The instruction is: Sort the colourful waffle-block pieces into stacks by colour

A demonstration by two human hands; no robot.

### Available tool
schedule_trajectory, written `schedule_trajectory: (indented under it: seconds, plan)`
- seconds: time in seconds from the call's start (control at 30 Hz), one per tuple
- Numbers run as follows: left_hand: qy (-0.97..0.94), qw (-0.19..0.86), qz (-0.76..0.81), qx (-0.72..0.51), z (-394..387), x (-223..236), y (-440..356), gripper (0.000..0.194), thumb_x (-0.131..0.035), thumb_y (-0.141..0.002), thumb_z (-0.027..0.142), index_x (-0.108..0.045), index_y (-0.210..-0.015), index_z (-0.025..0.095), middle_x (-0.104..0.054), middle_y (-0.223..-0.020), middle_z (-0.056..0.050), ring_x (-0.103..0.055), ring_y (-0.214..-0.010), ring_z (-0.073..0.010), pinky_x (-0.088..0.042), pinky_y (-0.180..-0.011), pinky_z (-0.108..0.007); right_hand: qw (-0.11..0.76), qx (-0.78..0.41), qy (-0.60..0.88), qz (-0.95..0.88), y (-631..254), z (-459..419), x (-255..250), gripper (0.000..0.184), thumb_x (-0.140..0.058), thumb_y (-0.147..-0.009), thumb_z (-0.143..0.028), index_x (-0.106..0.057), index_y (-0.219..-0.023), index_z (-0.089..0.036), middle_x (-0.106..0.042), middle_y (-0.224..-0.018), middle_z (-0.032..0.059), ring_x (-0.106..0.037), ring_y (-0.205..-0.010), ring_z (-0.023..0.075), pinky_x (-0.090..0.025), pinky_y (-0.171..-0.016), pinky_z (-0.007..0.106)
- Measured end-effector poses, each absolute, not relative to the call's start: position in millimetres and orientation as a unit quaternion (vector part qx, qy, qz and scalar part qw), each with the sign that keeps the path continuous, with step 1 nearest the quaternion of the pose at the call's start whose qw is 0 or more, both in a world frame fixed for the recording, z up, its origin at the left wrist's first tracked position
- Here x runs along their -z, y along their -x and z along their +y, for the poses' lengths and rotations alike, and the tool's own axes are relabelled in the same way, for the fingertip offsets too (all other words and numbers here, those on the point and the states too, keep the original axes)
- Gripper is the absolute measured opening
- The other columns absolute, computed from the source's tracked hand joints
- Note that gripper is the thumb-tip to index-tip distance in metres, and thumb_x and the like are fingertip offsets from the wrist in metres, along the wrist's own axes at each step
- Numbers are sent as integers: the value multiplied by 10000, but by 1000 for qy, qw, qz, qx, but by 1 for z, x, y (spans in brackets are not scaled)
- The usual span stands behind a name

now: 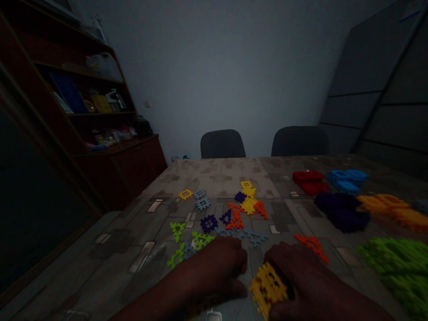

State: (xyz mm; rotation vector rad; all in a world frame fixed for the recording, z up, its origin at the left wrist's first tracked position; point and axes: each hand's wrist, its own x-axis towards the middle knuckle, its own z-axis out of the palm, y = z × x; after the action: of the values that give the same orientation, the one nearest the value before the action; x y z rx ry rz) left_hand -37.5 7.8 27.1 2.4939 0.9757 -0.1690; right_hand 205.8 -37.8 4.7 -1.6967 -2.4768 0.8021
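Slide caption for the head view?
Right hand holding yellow toothed pieces, left hand beside it, coloured pieces scattered beyond.

Two dark chair backs (pixel 223 143) are being partly hidden by the far edge of a patterned tabletop (pixel 200 171). On the left, a blue folder (pixel 70 92), a yellow item (pixel 100 103) and small goods (pixel 115 135) are being held by a reddish-brown shelved cabinet (pixel 140 156). A pale wall (pixel 214 67) is being flanked on the right by grey panels (pixel 361 73).
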Motion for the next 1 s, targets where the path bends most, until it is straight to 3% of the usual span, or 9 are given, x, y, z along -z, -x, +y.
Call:
schedule_trajectory:
  seconds: [0.17, 0.27, 0.53, 0.73, 0.83, 0.93, 1.0]
  plan:
    - [-892, 235, 385, 32, 19, -35, 49, 287, -877, -849, 324, -710, -1051, 207, -715, -1094, -40, -676, -991, -233, -478, -786, -286, 36, -232, 512, -826, -213, -41, 16, 834, -908, -674, -512, -616, -1403, -230, -639, -1381, 184, -567, -1219, 433, -427, -1048, 599]
    - [-882, 240, 406, 21, 24, -40, 56, 216, -838, -883, 276, -710, -1044, 207, -737, -1075, -37, -688, -977, -229, -490, -800, -293, 63, -235, 455, -856, -217, -40, 14, 911, -904, -702, -446, -535, -1515, -267, -564, -1504, 163, -503, -1338, 424, -391, -1118, 566]
    - [-870, 225, 438, 21, 34, -48, 68, 243, -803, -917, 251, -701, -1122, 170, -733, -1177, -89, -698, -1053, -267, -514, -889, -338, 43, -301, 418, -856, -202, -38, -2, 585, -836, -763, -196, -653, -1316, -255, -601, -1361, 88, -515, -1261, 327, -426, -1055, 475]
    - [-871, 224, 435, 29, 33, -46, 66, 244, -797, -925, 271, -704, -1134, 188, -740, -1207, -95, -695, -1089, -280, -513, -913, -353, 55, -279, 384, -879, -198, -37, -5, 462, -804, -847, -328, -657, -1272, -220, -642, -1281, 100, -552, -1190, 320, -423, -1031, 463]
    - [-870, 224, 438, 30, 34, -43, 67, 237, -798, -918, 271, -705, -1122, 196, -742, -1207, -95, -696, -1079, -284, -515, -908, -358, 69, -263, 373, -887, -198, -38, -7, 516, -796, -857, -402, -645, -1314, -218, -645, -1295, 116, -563, -1182, 328, -434, -1021, 460]
    - [-871, 226, 435, 27, 37, -38, 69, 217, -796, -912, 280, -706, -1096, 206, -747, -1176, -79, -701, -1044, -271, -519, -872, -341, 88, -226, 362, -900, -195, -36, 8, 556, -797, -835, -379, -627, -1338, -212, -645, -1285, 126, -569, -1174, 329, -435, -1013, 451]
    - [-872, 228, 432, 22, 38, -36, 70, 224, -794, -908, 296, -706, -1096, 212, -749, -1163, -75, -703, -1033, -271, -522, -853, -337, 84, -198, 364, -906, -192, -31, 29, 433, -782, -804, -327, -665, -1205, -213, -666, -1194, 109, -585, -1094, 314, -452, -954, 435]
